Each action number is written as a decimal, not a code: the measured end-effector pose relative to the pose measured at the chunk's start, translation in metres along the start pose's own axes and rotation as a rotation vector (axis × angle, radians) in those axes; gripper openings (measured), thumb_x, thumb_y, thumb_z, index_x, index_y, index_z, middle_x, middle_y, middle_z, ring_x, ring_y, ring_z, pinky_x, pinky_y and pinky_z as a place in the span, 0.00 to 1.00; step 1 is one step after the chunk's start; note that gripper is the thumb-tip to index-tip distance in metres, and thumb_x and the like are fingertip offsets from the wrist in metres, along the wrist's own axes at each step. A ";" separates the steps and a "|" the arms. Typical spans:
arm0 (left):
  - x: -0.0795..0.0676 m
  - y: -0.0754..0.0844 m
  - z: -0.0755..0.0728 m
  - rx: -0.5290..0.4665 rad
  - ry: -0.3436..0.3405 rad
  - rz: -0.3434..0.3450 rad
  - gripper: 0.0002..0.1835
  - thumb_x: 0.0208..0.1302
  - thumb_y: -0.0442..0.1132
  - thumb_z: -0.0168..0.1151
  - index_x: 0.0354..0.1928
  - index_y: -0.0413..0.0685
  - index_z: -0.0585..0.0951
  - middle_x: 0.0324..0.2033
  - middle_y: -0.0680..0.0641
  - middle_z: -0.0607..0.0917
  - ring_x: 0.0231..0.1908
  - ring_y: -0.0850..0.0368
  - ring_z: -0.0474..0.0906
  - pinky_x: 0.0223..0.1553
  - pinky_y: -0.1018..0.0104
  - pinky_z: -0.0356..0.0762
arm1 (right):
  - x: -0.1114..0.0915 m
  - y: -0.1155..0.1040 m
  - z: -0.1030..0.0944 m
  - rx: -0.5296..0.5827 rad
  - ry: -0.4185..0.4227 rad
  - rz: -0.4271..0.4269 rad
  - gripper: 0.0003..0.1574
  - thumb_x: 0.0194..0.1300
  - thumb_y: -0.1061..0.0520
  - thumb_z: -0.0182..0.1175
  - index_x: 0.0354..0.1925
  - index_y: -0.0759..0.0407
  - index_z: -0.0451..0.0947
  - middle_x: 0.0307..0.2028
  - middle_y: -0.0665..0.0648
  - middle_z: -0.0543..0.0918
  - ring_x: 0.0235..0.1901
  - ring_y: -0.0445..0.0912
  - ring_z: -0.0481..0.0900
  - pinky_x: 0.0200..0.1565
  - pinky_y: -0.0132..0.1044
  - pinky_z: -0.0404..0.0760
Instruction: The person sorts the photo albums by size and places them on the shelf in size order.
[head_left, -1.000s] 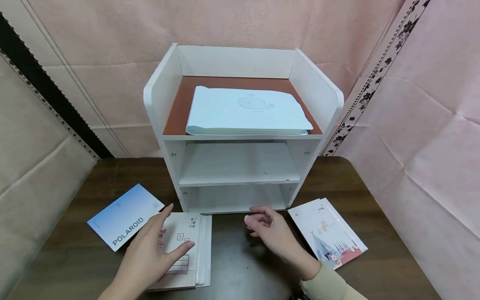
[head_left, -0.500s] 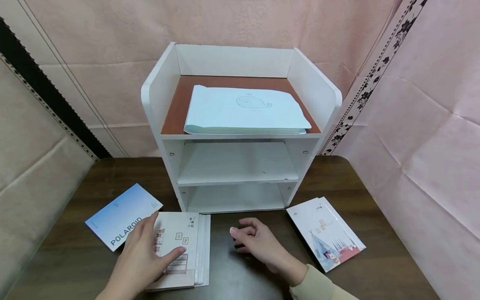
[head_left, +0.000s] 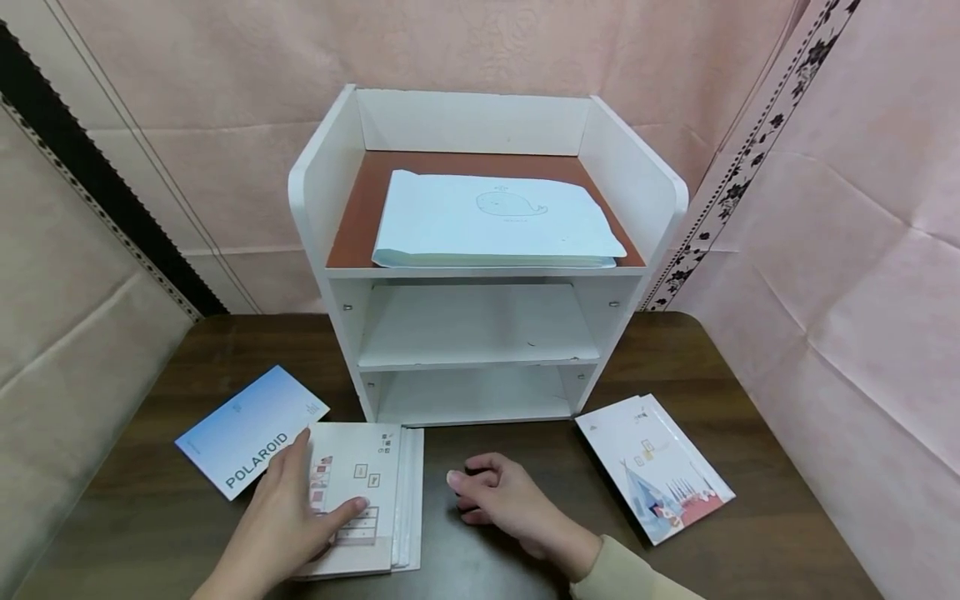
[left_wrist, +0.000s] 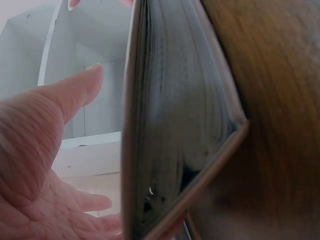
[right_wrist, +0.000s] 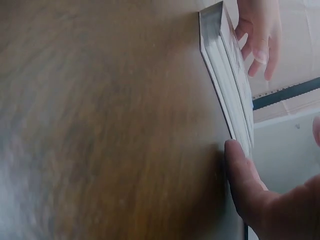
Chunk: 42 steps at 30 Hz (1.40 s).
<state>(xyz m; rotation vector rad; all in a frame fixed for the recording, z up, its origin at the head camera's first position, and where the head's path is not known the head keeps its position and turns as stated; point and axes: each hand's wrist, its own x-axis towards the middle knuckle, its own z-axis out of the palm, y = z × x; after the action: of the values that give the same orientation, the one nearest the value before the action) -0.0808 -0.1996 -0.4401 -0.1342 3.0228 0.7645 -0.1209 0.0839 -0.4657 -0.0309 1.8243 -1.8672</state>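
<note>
My left hand (head_left: 277,521) is over the left part of a thick white-covered album (head_left: 378,462), its fingers along the album's left edge and its thumb above the cover. In the left wrist view the thumb stands apart from the cover of the album (left_wrist: 175,100), whose page edges show; some fingertips are hidden behind it. Right of the album, my right hand (head_left: 513,508) is low over the table with loosely bent fingers and holds nothing. A blue-and-white booklet (head_left: 251,429) marked POLAROID lies left of the album, partly behind my left hand.
A white shelf unit (head_left: 480,362) stands at the back of the dark wooden table (head_left: 517,450). On its brown top board lies a pale blue folded packet (head_left: 465,225) with a whale drawing. A white illustrated book (head_left: 656,467) lies at the right. Pink cloth surrounds the table.
My right hand has moved left and toward me, closer to the album. My left hand has come down and slightly left to the album's edge. The books and shelf have not moved.
</note>
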 end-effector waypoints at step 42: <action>0.008 -0.014 -0.003 -0.196 -0.203 -0.119 0.59 0.45 0.67 0.71 0.65 0.28 0.59 0.50 0.35 0.77 0.43 0.49 0.77 0.45 0.48 0.77 | 0.012 -0.002 0.024 0.138 -0.031 0.108 0.20 0.62 0.61 0.65 0.46 0.76 0.75 0.45 0.66 0.79 0.44 0.51 0.80 0.49 0.43 0.80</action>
<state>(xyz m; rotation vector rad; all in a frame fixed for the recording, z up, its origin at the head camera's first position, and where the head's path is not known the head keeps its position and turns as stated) -0.0877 -0.2143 -0.4446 -0.2235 2.7191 0.9958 -0.1235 0.0572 -0.4655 0.0852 1.6397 -1.9008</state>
